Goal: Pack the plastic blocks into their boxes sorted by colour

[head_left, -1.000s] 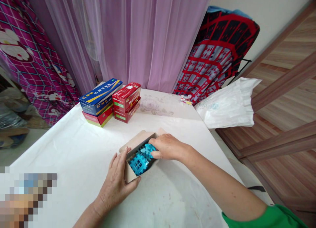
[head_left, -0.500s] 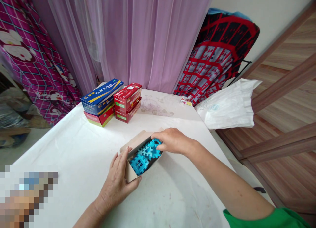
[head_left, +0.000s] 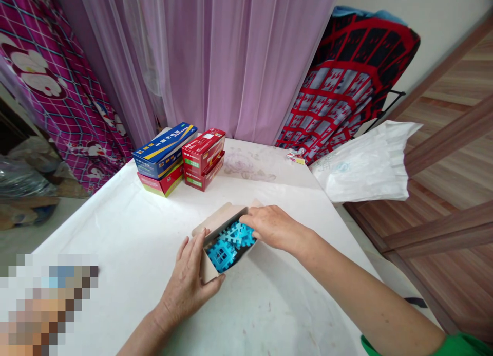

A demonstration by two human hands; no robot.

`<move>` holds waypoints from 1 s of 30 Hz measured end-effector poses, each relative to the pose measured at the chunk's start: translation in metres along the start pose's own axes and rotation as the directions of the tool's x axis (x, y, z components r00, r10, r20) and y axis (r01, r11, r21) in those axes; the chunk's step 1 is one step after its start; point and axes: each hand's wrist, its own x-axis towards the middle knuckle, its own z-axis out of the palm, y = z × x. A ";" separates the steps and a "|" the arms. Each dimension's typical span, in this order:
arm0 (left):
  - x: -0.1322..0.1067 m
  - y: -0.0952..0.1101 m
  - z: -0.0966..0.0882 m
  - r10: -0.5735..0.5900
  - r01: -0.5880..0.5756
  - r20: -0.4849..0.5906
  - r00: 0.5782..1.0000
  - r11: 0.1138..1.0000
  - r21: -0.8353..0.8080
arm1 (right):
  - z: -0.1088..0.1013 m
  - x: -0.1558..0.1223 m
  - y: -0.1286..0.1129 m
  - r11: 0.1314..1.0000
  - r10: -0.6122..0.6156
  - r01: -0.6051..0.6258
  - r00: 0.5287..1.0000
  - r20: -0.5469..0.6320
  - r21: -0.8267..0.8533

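An open cardboard box (head_left: 210, 269) lies slantwise on the table, its flap (head_left: 215, 218) folded out on the far side. Blue plastic interlocking building blocks (head_left: 222, 255) with notched edges fill it, some with window-like openings. My left hand (head_left: 188, 274) is closed around the near left end of the box, thumb in front and fingers behind. At the box's right end is my right hand (head_left: 271, 225), its fingers bent down over the rim and closed on a blue building block among the others. Part of that block is hidden by the fingers.
Two red boxes (head_left: 204, 146) are stacked at the back of the white table (head_left: 115, 243), beside a blue box (head_left: 165, 145) on a red-green box (head_left: 164, 180). A white bag (head_left: 365, 166) sits by the right edge, near a scrap of packaging (head_left: 296, 156).
My right fingers have moved slightly down and inward over the blocks, covering the round-holed block. My left hand keeps its hold on the box. The whole view has shifted slightly.
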 end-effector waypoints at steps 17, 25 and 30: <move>-0.004 -0.003 0.005 0.002 -0.002 -0.020 1.000 1.000 0.022 | 0.000 0.002 -0.012 0.997 -0.039 0.045 0.995 -0.088 0.070; -0.003 -0.002 0.005 0.016 -0.015 -0.018 1.000 1.000 0.025 | -0.009 0.017 -0.033 0.995 -0.100 0.100 0.995 -0.030 0.004; -0.003 -0.002 0.004 0.015 -0.015 -0.011 1.000 1.000 0.022 | -0.007 0.025 -0.041 0.991 -0.120 0.120 0.993 0.009 -0.054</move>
